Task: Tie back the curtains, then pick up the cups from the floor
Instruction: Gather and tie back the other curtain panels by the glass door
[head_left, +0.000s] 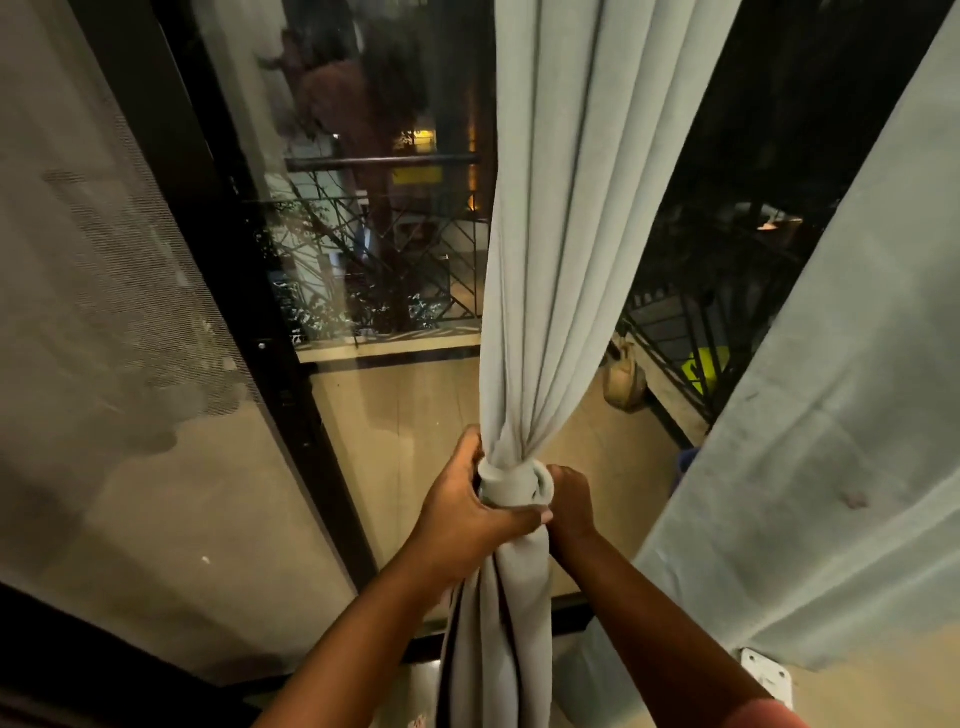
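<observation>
While we're at the glass door, we're mid-way through the tie-back step, not the cups. Left to right: grey mesh screen panel (104, 322) at the left edge, black metal door frame (244, 291), then the pale grey-green fabric curtain (550, 218) bunched in the middle, and a second pale curtain panel (841, 415) hanging loose along the right edge.

Left hand (467, 504) is curled round the bunch just below the knot (511, 480), thumb across the front. Right hand (569, 501) grips the knot's right side, fingers wrapped into the fabric. The knot looks formed but probably not yet pulled snug.

Our read on the next move: cinch it tight with both hands pulling apart, let go, then deal with the right-hand panel, which is untied.

Hard to make out:
- no cups visible anywhere; the floor on our side is mostly cut off
- fingertips of both hands hidden behind the fabric
- whether a separate tie band is used or the curtain is knotted on itself: can't tell
- balcony beyond the glass is dark and full of reflections
</observation>
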